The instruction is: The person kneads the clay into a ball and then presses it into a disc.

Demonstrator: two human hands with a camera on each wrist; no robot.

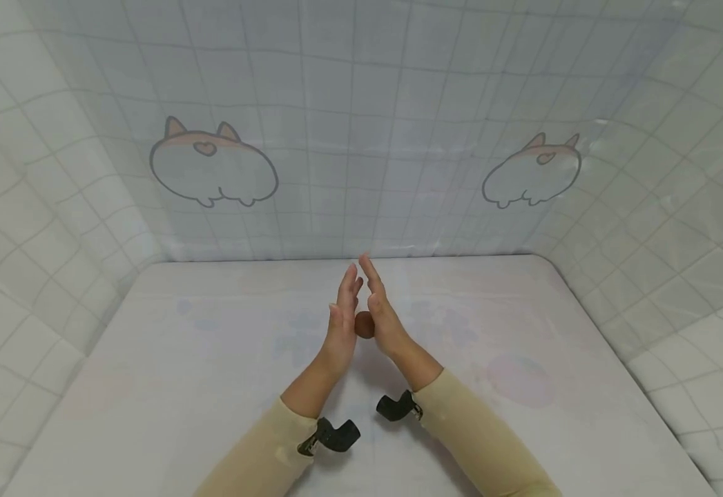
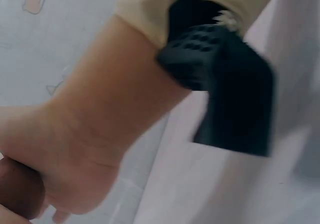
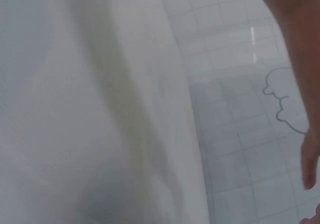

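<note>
A small round brown ball (image 1: 364,324) is held between the two palms, above the white table (image 1: 212,386). My left hand (image 1: 344,321) presses its palm against the ball from the left, fingers extended forward. From the other side my right hand (image 1: 384,319) touches it with its palm, its fingers also fairly straight and leaning toward the left fingertips. In the left wrist view the brown ball (image 2: 20,189) shows at the lower left edge, partly covered by a palm. The right wrist view shows only part of a forearm and fingers at its right edge; the ball is not visible there.
Behind the table stands a pale grid-patterned wall covering (image 1: 367,138) with two cartoon animal drawings, and similar sheets rise at both sides. Black curved mounts, the left one (image 1: 339,436) and the right one (image 1: 395,406), stick out from the cream sleeves near the wrists.
</note>
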